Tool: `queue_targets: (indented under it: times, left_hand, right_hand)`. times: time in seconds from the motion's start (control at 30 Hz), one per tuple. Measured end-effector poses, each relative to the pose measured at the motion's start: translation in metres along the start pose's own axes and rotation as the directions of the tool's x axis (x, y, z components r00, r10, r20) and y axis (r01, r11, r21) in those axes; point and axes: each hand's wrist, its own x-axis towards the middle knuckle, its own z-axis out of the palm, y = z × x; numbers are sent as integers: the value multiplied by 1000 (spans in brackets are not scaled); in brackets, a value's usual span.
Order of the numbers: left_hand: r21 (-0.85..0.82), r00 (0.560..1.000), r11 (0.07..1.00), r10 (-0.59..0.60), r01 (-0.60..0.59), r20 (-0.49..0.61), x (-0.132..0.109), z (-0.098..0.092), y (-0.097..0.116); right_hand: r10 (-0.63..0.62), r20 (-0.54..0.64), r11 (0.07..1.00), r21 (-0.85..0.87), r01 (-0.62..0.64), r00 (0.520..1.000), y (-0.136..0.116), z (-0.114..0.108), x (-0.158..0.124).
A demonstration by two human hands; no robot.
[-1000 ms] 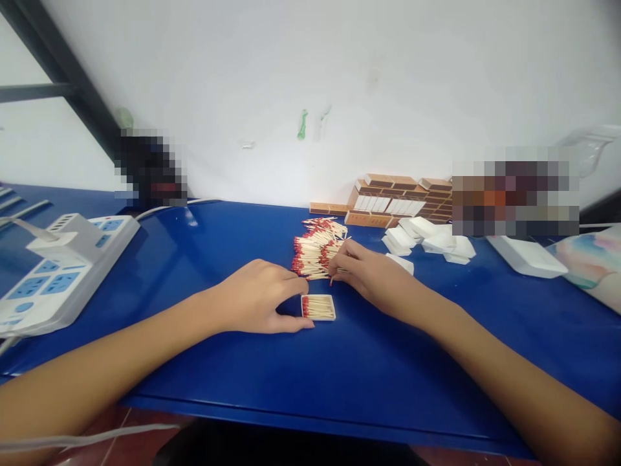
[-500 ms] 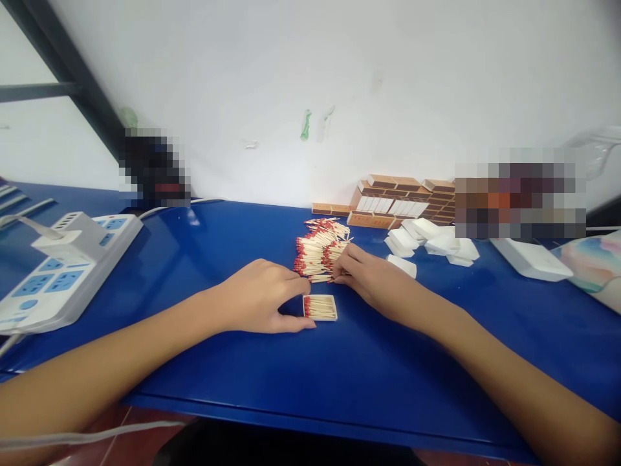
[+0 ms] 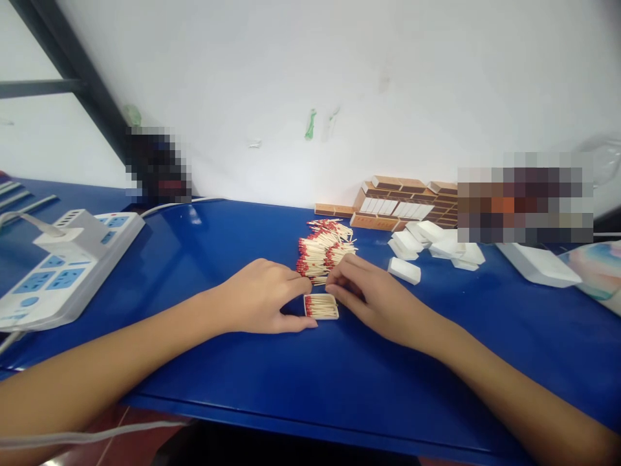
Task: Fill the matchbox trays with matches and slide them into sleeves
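A small white matchbox tray (image 3: pixel 321 307) full of red-tipped matches lies on the blue table (image 3: pixel 339 375). My left hand (image 3: pixel 262 298) curls round the tray's left side, thumb and fingers against it. My right hand (image 3: pixel 376 294) sits at the tray's right and far edge, fingers pinched together over the matches; whether matches are in the pinch I cannot make out. Just beyond lies a loose pile of matches (image 3: pixel 323 249).
Empty white trays (image 3: pixel 436 246) lie scattered to the right, with stacked brown matchbox sleeves (image 3: pixel 402 200) at the wall. A white power strip with a plugged adapter (image 3: pixel 63 259) occupies the left. A white flat box (image 3: pixel 538 264) lies at the far right.
My right hand has drawn back from the loose match pile to the tray's right edge. My left hand has stayed on the tray.
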Motion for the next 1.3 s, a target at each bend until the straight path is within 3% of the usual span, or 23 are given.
queue_targets:
  times: [0.2, 0.37, 0.53, 0.73, 0.93, 1.07, 1.17, 1.3]
  left_hand:
    - [-8, 1000, 1000, 10, -10, -7, 0, -1, 1]
    - [-4, 1000, 1000, 11, -11, -5, 0, -1, 1]
    - [-7, 1000, 1000, 2, -2, 3, 0, -1, 0]
    - [-34, 1000, 999, -5, 5, 17, 1, -2, 0]
    - [-32, 1000, 999, -5, 5, 8, 1, -2, 0]
    - [-9, 1000, 1000, -1, 1, -8, 1, 0, -2]
    - [20, 1000, 1000, -20, 20, -18, 1, 1, -3]
    - [43, 999, 998, -40, 41, -22, 1, 1, -3]
  right_hand:
    - [-34, -30, 998, -51, 33, 999, 24, 6, 11]
    - [-2, 20, 995, -101, 4, 1000, 15, -1, 9]
    - [-1, -50, 997, -77, -3, 999, 11, -12, 4]
    - [2, -8, 999, -49, -2, 1000, 12, -11, 0]
    - [22, -96, 997, 73, -15, 995, 10, -10, 2]
    - [160, -139, 952, 281, -116, 977, 6, -11, 4]
    - [237, -110, 906, 382, -179, 965, 3, -13, 4]
    - [248, -38, 883, 420, -210, 968, 2, -13, 3]
